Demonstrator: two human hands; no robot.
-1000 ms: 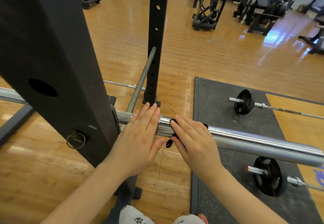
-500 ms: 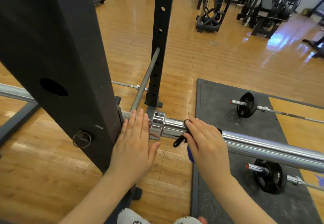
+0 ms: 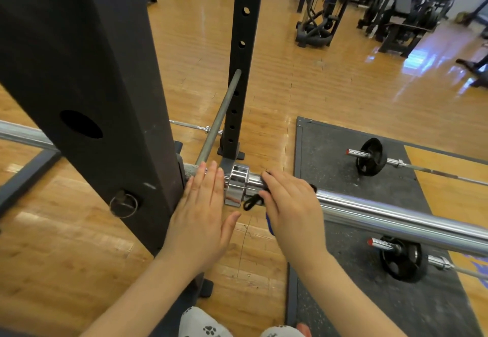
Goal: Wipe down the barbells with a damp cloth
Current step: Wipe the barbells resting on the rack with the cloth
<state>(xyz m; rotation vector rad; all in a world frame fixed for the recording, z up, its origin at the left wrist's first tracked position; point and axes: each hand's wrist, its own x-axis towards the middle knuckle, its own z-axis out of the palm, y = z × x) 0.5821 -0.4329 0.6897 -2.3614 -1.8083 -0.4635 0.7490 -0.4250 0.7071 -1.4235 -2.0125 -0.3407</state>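
A chrome barbell (image 3: 390,218) lies across the rack, its thick sleeve running off to the right. Its shiny collar (image 3: 237,186) shows between my hands. My left hand (image 3: 203,210) lies flat with straight fingers on the bar just left of the collar, next to the black upright. My right hand (image 3: 287,210) curls over the sleeve just right of the collar and presses a dark cloth (image 3: 253,200) around it. A black strip and a blue edge of the cloth stick out under the hand.
A black rack upright (image 3: 87,86) fills the left, with a second holed post (image 3: 243,54) behind. Two barbells with small black plates (image 3: 369,157) (image 3: 401,260) lie on the dark rubber mat (image 3: 330,146). Gym machines stand at the far right on the wooden floor.
My left hand has slid left off the collar, which now shows. My right hand with the cloth has shifted slightly along the sleeve near the collar.
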